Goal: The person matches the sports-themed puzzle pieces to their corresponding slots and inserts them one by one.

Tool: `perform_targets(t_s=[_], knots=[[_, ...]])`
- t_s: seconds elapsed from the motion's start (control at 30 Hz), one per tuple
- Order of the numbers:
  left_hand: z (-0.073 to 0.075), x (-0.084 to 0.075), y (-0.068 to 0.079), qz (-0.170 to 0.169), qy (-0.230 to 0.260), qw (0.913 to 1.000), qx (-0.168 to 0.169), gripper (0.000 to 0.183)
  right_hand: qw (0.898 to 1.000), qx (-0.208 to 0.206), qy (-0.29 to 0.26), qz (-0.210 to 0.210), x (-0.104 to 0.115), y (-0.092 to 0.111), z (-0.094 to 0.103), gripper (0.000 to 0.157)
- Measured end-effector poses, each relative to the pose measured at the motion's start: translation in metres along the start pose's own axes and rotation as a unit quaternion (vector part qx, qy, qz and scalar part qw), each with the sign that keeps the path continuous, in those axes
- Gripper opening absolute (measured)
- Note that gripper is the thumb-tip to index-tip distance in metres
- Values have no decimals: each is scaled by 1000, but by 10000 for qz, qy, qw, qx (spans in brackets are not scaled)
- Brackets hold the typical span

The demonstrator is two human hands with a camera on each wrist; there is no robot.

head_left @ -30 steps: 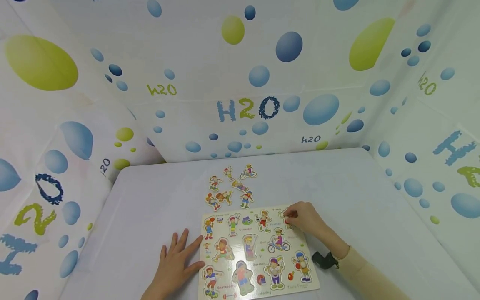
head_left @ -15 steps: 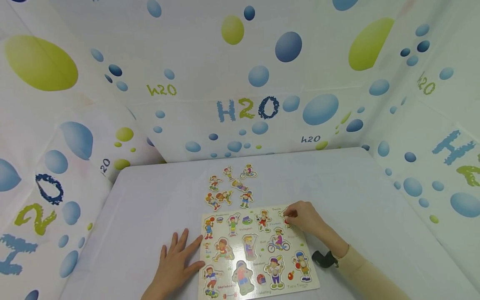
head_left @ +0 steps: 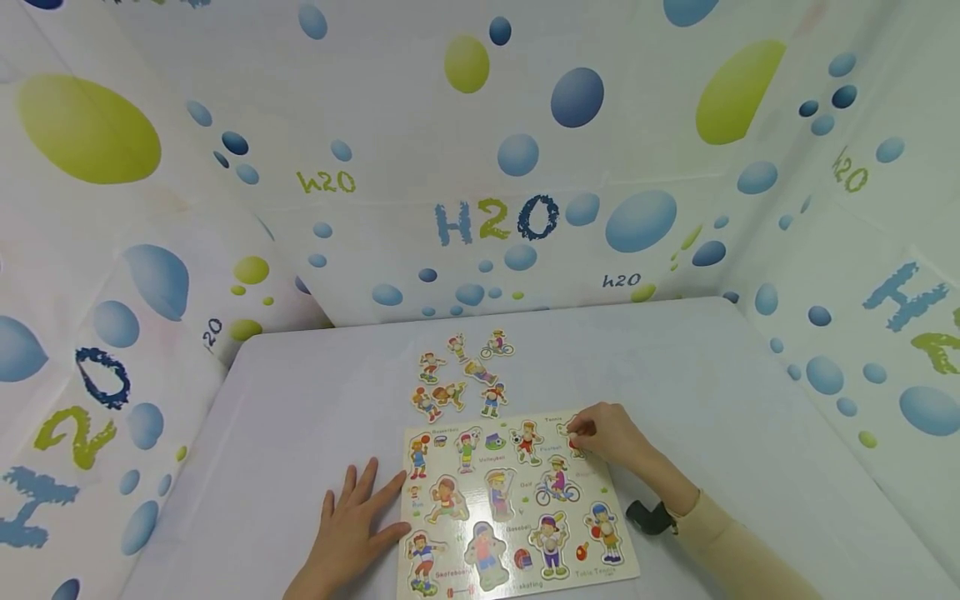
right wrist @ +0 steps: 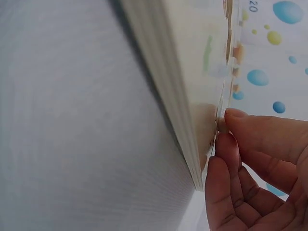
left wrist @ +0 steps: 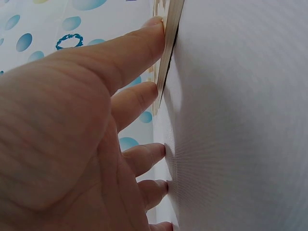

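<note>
A wooden puzzle board (head_left: 517,542) with sports figures lies flat on the table. My left hand (head_left: 348,529) spreads its fingers at the board's left side. Its thumb and index finger touch the board's edge (left wrist: 169,53), and the other fingertips rest on the tabletop. At the board's top right corner my right hand (head_left: 611,433) pinches a small knob (right wrist: 222,126) on a puzzle piece (head_left: 576,450) between thumb and finger. The fingers largely cover that piece; it sits at or just over the board, beside the word "Tennis".
Several loose figure pieces lie beyond the board, among them a cyclist (head_left: 497,344), a golfer (head_left: 480,372) and a figure in blue (head_left: 492,400). A dark wrist device (head_left: 649,517) is by the right sleeve (head_left: 731,533). Patterned cloth (head_left: 375,250) hangs behind the white table (head_left: 300,400).
</note>
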State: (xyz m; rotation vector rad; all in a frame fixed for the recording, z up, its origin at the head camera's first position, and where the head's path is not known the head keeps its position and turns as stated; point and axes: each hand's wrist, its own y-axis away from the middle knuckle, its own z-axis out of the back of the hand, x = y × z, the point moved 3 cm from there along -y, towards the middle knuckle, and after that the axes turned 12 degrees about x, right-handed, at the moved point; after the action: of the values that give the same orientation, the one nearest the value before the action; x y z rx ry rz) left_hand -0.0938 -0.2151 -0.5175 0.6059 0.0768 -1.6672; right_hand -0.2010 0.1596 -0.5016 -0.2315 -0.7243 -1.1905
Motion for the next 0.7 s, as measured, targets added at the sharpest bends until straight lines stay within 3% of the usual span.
perform_targets(t_s=[0.2, 0.4, 0.57, 0.7], knots=[[1, -1, 1, -38, 21, 10000, -44, 72, 9999, 78, -94, -36, -2, -2, 6, 9], [3, -2, 2, -96, -13, 9999, -139, 71, 10000, 13, 72, 44, 0, -8, 26, 15], [3, -2, 2, -153, -22, 9996, -221, 69, 9989, -236, 282, 302, 8, -21, 47, 21], [1, -1, 1, -158, 11, 9997, -209, 69, 9986, -367, 152, 351, 14, -38, 61, 25]])
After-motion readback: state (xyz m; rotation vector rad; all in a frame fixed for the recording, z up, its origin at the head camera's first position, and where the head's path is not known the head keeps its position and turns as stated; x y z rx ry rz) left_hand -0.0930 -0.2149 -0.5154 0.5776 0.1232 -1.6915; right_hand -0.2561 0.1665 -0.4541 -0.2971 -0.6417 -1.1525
